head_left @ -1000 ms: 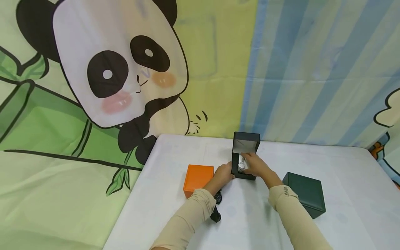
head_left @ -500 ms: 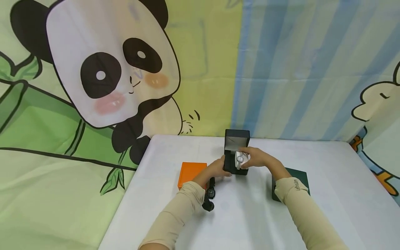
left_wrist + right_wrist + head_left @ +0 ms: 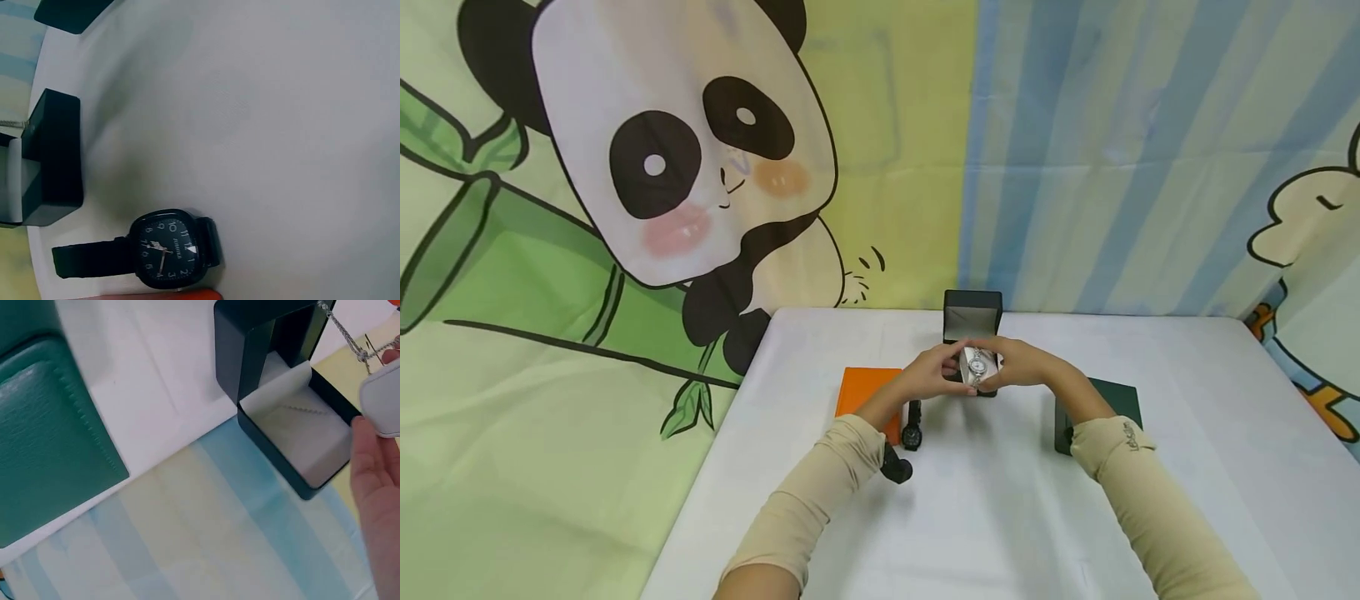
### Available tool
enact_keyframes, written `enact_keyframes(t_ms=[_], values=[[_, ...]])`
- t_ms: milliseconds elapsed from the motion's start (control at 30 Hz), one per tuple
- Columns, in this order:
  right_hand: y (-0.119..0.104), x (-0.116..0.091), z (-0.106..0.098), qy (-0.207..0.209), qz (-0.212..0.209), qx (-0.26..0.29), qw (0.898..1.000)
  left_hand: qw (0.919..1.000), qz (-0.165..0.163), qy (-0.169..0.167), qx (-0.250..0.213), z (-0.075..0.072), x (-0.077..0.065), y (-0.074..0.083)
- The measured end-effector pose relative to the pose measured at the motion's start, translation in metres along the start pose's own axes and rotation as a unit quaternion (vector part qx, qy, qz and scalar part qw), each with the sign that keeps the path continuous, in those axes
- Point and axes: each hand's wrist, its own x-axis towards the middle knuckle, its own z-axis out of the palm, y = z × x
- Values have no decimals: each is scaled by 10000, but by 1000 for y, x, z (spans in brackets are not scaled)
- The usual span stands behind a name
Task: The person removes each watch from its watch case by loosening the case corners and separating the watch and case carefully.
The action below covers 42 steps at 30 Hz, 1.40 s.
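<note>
A silver bracelet watch (image 3: 977,366) on a white cushion is held up just in front of the open black box (image 3: 972,312). My left hand (image 3: 931,373) grips its left side, fingertips along the upper edge and thumb below. On the other side my right hand (image 3: 1026,364) pinches it between fingers and thumb. From the right wrist view, the white cushion (image 3: 382,403) shows edge-on, with the silver band (image 3: 344,330) beside it. The opened box's pale lid lining (image 3: 306,434) also shows there. Left-hand fingers are out of the left wrist view.
A black square-faced watch (image 3: 167,249) lies beside the orange box (image 3: 867,387). Nearer me is a rounded black object (image 3: 897,467), partly hidden by the left sleeve. The dark green box (image 3: 1116,402) stands at the right, behind my right forearm. A printed curtain (image 3: 895,167) hangs behind the table.
The right hand has lifted the silver watch and cushion out of the black box. My left hand has let go of the box and now grips the cushioned watch too.
</note>
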Motion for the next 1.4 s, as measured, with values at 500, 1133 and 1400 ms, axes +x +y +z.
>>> enact_keyframes(t_ms=[500, 1133, 1400], values=[[-17, -11, 1, 407, -279, -430, 9979, 9989, -189, 223, -376, -8, -8, 16], [-18, -24, -5, 164, -284, -403, 9987, 9960, -101, -165, -875, -16, -14, 17], [-15, -26, -3, 248, -368, -325, 9985, 9914, -107, -369, -1250, -22, -22, 27]])
